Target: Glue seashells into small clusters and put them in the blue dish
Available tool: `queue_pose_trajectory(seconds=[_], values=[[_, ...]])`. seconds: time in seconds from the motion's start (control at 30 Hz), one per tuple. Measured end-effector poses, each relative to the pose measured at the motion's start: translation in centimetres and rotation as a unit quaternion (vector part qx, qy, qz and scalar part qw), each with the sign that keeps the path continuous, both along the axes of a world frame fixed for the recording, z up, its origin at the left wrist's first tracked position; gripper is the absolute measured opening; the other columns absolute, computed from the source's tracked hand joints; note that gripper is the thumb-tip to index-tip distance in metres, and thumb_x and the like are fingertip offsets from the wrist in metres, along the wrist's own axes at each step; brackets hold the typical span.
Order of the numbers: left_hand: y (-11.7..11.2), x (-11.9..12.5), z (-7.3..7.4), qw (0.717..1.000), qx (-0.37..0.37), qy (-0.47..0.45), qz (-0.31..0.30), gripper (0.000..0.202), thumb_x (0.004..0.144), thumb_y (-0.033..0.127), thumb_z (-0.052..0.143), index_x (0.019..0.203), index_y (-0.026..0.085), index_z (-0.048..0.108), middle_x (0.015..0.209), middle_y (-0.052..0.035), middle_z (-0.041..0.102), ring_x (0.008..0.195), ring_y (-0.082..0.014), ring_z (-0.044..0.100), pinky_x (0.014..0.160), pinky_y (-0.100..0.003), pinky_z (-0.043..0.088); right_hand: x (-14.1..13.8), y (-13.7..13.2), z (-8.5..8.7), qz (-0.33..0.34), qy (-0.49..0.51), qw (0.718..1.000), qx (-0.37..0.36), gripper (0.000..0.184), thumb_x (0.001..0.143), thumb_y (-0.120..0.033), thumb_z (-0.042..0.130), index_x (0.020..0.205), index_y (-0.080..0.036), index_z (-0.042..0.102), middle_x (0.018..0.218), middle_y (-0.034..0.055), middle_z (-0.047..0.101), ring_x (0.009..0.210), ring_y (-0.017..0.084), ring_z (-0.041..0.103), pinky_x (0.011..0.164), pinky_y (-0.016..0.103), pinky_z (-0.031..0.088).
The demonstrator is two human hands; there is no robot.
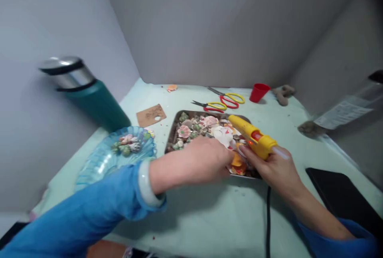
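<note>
My right hand (279, 172) is wrapped round a yellow hot glue gun (243, 128), which has a pale glue stick at its back and a small red light. Its nozzle points up and left over a metal tray (172, 131) of decorated pieces. My left hand (200, 158) reaches across the tray's front side with its fingers curled in; whatever they hold is hidden behind the hand. Close to its fingertips is an orange piece (238, 162). A white figure piece (223, 136) lies among the pink and green bits in the tray.
A blue plastic plate (98, 162) with small pieces and a teal bottle (97, 102) stand at left. Behind the tray lie two pairs of scissors (223, 106), a brown card (146, 116) and a red cup (259, 92). At right are a black flat object (338, 190) and the cord (268, 218).
</note>
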State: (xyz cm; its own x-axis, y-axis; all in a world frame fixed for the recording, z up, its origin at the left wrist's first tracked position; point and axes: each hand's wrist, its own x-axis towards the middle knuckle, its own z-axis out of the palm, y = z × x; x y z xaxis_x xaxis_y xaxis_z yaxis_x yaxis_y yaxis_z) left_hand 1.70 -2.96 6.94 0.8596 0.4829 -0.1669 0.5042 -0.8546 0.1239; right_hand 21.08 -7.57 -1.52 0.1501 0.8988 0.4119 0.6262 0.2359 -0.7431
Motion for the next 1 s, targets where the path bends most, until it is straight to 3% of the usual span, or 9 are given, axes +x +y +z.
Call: queue_pose_trajectory(seconds=[0.1,0.27,0.37,0.47,0.53,0.6,0.7,0.83,1.0], values=[[-2.8,0.3,0.4,0.999,0.022,-0.019,-0.039,0.020,0.091,0.037,0.058,0.100,0.023,0.069,0.096,-0.0057,0.075,0.082,-0.0205,0.070,0.062,-0.029,0.049,0.4,0.4,-0.5,0.005,0.005,1.000,0.029,0.025,0.080,-0.044,0.069,0.083,-0.019,0.069,0.069,0.0018,0.071,0.059,0.021,0.066,0.050,0.029,0.052],[-7.2,0.6,-1.1,0.989,0.127,-0.048,0.052,0.029,0.097,0.043,0.046,0.099,0.028,0.071,0.092,-0.0001,0.076,0.086,-0.0143,0.069,0.062,-0.025,0.048,0.7,1.4,-0.4,-0.016,-0.023,0.998,0.062,0.033,0.076,-0.051,0.069,0.080,-0.018,0.068,0.060,0.0013,0.066,0.048,0.018,0.056,0.044,0.029,0.043],[-8.7,-0.1,-2.4,0.992,0.089,-0.073,0.050,0.027,0.093,0.042,0.053,0.098,0.026,0.074,0.089,-0.0017,0.076,0.083,-0.0173,0.069,0.066,-0.026,0.049,0.1,1.3,-0.1,-0.014,-0.031,0.997,0.063,0.035,0.076,-0.050,0.066,0.078,-0.015,0.067,0.061,0.0032,0.065,0.054,0.018,0.057,0.049,0.028,0.043],[-8.6,-1.2,-3.5,0.989,0.051,-0.095,0.101,0.027,0.091,0.039,0.055,0.095,0.023,0.075,0.088,-0.0042,0.076,0.080,-0.0189,0.069,0.067,-0.027,0.048,-0.6,1.4,-0.2,-0.023,-0.018,0.998,0.046,0.039,0.076,-0.051,0.061,0.077,-0.013,0.067,0.063,0.0048,0.066,0.058,0.019,0.057,0.053,0.029,0.044],[-7.4,-1.6,-3.5,0.983,0.043,-0.108,0.143,0.025,0.090,0.035,0.056,0.093,0.022,0.076,0.085,-0.0044,0.076,0.076,-0.0180,0.068,0.066,-0.025,0.046,-0.8,1.6,-0.5,-0.035,-0.012,0.999,0.028,0.039,0.073,-0.051,0.061,0.078,-0.013,0.068,0.063,0.0042,0.065,0.059,0.019,0.056,0.055,0.029,0.045],[-5.5,-1.6,-2.4,0.979,0.049,-0.119,0.160,0.025,0.089,0.032,0.055,0.092,0.021,0.077,0.082,-0.0050,0.075,0.073,-0.0171,0.066,0.063,-0.024,0.043,-0.6,1.7,-0.7,-0.019,-0.006,1.000,0.017,0.039,0.073,-0.050,0.060,0.087,-0.013,0.069,0.069,0.0040,0.068,0.063,0.019,0.058,0.058,0.029,0.046],[-1.8,-1.0,0.8,0.965,0.108,-0.157,0.181,0.028,0.089,0.032,0.053,0.084,0.017,0.076,0.075,-0.0069,0.072,0.071,-0.0172,0.063,0.065,-0.025,0.042,-0.1,1.5,-0.6,-0.002,0.003,1.000,0.012,0.040,0.077,-0.047,0.061,0.096,-0.014,0.069,0.076,0.0039,0.069,0.068,0.020,0.060,0.062,0.029,0.047],[3.9,-0.3,4.7,0.959,0.139,-0.173,0.176,0.025,0.086,0.033,0.058,0.083,0.017,0.077,0.073,-0.0069,0.071,0.073,-0.0172,0.063,0.068,-0.026,0.042,0.0,0.9,-0.3,-0.015,0.029,0.999,0.010,0.037,0.079,-0.048,0.064,0.093,-0.014,0.067,0.077,0.0043,0.069,0.068,0.020,0.061,0.061,0.028,0.048],[8.8,-1.3,5.4,0.969,0.113,-0.176,0.133,0.024,0.087,0.033,0.057,0.086,0.018,0.077,0.074,-0.0049,0.072,0.070,-0.0150,0.062,0.069,-0.026,0.043,-0.8,-0.4,-1.6,0.006,0.043,0.999,-0.029,0.036,0.083,-0.049,0.064,0.087,-0.014,0.068,0.070,0.0032,0.067,0.060,0.018,0.060,0.056,0.027,0.047]])
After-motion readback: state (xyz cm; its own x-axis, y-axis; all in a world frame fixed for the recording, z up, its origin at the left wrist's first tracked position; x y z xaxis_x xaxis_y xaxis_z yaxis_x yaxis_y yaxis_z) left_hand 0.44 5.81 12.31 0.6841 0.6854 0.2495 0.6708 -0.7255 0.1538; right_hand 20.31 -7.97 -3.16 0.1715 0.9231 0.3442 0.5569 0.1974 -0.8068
